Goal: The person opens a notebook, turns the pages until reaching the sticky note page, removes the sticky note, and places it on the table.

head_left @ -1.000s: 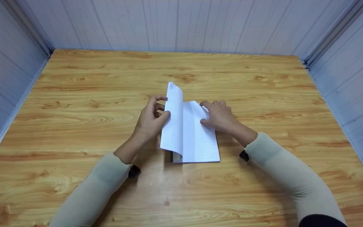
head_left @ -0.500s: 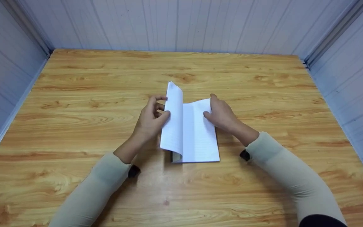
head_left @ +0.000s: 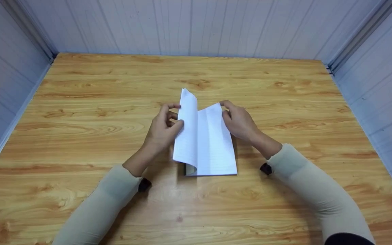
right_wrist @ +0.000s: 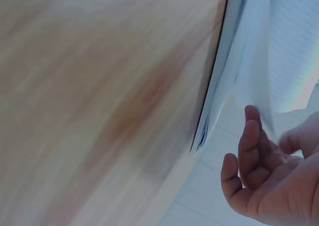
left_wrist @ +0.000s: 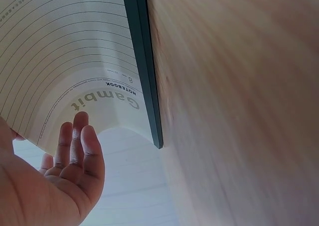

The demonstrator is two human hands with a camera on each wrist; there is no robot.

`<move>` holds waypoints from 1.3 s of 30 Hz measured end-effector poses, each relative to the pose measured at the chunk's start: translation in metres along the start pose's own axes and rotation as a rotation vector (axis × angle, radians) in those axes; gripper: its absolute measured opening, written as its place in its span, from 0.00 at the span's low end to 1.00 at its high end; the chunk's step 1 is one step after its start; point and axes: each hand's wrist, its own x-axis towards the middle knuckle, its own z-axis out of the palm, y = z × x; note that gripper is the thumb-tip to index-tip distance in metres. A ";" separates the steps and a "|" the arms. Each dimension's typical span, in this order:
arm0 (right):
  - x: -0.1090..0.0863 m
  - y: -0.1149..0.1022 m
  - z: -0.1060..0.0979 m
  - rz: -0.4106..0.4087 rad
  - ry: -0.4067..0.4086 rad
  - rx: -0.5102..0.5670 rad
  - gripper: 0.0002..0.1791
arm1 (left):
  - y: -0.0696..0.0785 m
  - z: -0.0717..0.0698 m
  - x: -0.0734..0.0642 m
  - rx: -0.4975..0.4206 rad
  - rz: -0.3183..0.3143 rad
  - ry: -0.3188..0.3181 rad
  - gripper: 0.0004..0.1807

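Observation:
An opened notebook with white lined pages lies mid-table. My left hand holds the raised left-hand leaves, thumb on the page side and fingers behind. In the left wrist view, the cream cover reads "Gambit NOTEBOOK" beside a dark spine strip, and the fingers of the left hand lie against its edge. On the other side, my right hand pinches the far right corner of a page, which curves up off the pages below. The right wrist view shows that lifted page by the right hand.
The wood-grain table spreads around the notebook on all sides. Pale panel walls stand behind it and along the left and right edges. Beige sleeves with small dark pieces at the wrists cover both forearms.
The right hand has shifted from on top of the right page to its far corner, and that corner is now lifted and bent leftward. The left hand stays put with its leaves.

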 end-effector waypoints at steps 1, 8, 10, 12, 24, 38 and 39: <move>0.000 0.000 0.001 -0.007 0.001 0.016 0.19 | 0.005 0.000 -0.002 0.004 -0.005 -0.001 0.21; -0.003 -0.007 0.003 -0.071 -0.005 0.091 0.20 | 0.024 -0.001 -0.010 0.006 -0.014 -0.003 0.21; -0.003 -0.010 0.004 -0.082 -0.018 0.098 0.21 | 0.025 0.000 -0.010 0.010 -0.011 -0.001 0.21; -0.004 -0.012 0.005 -0.092 -0.034 0.100 0.21 | 0.026 0.000 -0.010 0.014 -0.004 0.002 0.21; -0.010 -0.024 0.014 -0.180 -0.116 0.088 0.23 | 0.022 -0.002 -0.010 -0.007 0.007 -0.016 0.21; -0.017 -0.038 0.018 -0.202 -0.194 -0.048 0.29 | 0.013 -0.004 -0.007 -0.008 -0.013 -0.048 0.23; -0.018 -0.039 0.018 -0.201 -0.197 -0.053 0.30 | 0.009 -0.004 -0.006 0.000 -0.017 -0.053 0.23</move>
